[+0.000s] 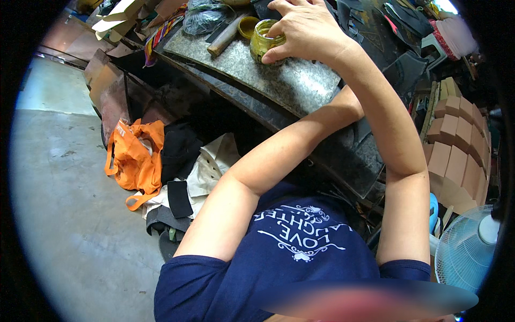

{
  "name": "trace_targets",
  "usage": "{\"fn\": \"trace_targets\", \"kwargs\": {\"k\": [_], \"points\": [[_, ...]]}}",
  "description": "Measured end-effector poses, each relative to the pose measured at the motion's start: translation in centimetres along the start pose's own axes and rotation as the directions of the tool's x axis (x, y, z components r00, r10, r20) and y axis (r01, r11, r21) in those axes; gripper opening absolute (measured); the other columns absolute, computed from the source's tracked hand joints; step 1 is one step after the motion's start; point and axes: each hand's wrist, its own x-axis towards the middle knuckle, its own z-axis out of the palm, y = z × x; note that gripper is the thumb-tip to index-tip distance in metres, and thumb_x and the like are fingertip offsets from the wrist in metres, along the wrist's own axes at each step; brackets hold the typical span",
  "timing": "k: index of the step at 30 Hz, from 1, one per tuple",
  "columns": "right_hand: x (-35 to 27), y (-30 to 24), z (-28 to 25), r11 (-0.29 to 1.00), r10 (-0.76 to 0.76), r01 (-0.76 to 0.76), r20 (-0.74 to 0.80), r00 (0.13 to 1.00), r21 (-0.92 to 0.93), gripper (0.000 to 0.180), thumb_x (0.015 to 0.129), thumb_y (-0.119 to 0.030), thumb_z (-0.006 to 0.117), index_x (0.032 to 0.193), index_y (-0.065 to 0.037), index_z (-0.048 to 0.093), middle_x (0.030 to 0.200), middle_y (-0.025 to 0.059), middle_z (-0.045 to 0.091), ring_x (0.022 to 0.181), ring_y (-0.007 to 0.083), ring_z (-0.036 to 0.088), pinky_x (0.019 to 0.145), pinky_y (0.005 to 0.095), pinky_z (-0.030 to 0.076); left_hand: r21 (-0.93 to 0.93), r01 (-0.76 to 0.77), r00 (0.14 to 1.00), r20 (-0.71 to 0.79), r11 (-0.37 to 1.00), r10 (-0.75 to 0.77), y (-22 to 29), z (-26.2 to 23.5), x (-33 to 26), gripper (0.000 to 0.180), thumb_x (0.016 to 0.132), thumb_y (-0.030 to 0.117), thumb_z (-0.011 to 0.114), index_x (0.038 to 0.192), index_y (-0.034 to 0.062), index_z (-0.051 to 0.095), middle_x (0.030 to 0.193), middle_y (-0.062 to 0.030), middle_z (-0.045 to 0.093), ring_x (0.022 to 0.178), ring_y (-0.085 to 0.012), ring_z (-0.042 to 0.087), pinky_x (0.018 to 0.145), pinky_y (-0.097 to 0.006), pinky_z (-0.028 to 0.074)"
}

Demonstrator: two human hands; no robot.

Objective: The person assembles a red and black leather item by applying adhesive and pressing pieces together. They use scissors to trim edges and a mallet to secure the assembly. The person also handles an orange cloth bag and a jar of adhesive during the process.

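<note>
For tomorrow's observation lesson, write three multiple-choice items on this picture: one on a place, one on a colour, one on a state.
1. Where does the small yellowish glass jar stand?
A. on the speckled grey stone slab
B. on the concrete floor
C. on the stacked brown bricks

2. What colour is the crumpled fabric bag on the floor?
A. green
B. orange
C. white

3. What state is the jar in?
A. lidded
C. tipped on its side
B. open, upright, held by the right hand

Key: 1 A, the jar rests on the slab; 2 B, the bag is plainly orange; 3 B, its mouth is uncovered, a round yellow lid lies beside it, and fingers wrap its side.
</note>
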Motion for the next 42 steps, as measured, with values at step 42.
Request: {"fn": "trace_targets", "kwargs": {"k": [42], "points": [[-28.9,-1.8,10.3,0.860,0.498,-0.434,-0.262,0.826,0.269,0.045,0.090,-0.059,0.057,0.115,-0.026,0.075,0.142,0.0018,0.057,0.130,0.0301,0.047,0.108,0.0511,0.029,0.182,0.087,0.996,-0.029,0.979,-0.083,-1.1,-0.1,-0.6,0.034,0.078,0.000,0.072,0.111,-0.0031,0.065,0.106,-0.0192,0.065,0.102,-0.0348,0.067,0.089,-0.037,0.053]]}}
